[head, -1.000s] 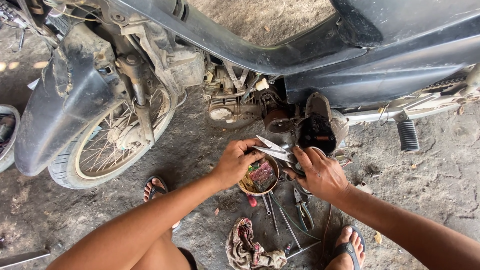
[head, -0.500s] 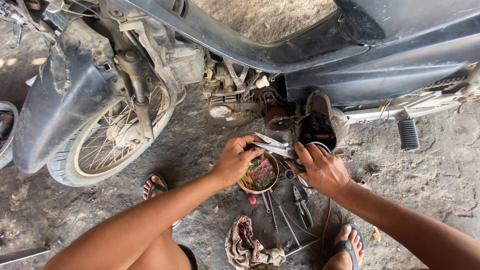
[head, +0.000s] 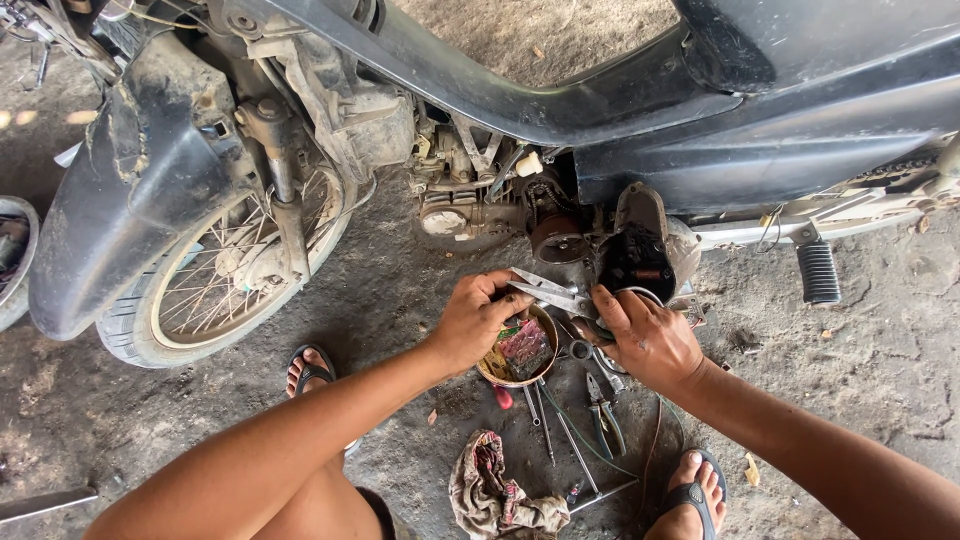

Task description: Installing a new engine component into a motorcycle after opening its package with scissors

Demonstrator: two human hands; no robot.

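Far left: dusty spoked front wheel of a dark motorcycle standing on the cracked concrete floor, under a scuffed black plastic mudguard. Below it, a foot in a dark flip-flop sandal.

Centre-left: the grimy grey engine block, exposed beneath the frame.

Centre: left hand closed around one end of a thin, silvery, pointed metal tool. The tool sits just above a small round brown bowl holding dark and reddish small parts; the bowl stands on the floor in front of the engine. Below the bowl: green-handled pliers, slim metal rods, and a crumpled, dirty patterned rag.

Centre-right: right hand, fingers curled on the other end of the same tool, close to the open black engine side casing. Exact grip of the right fingers: partly hidden.

Right: ribbed black rubber footpeg; second sandalled foot at the lower edge.
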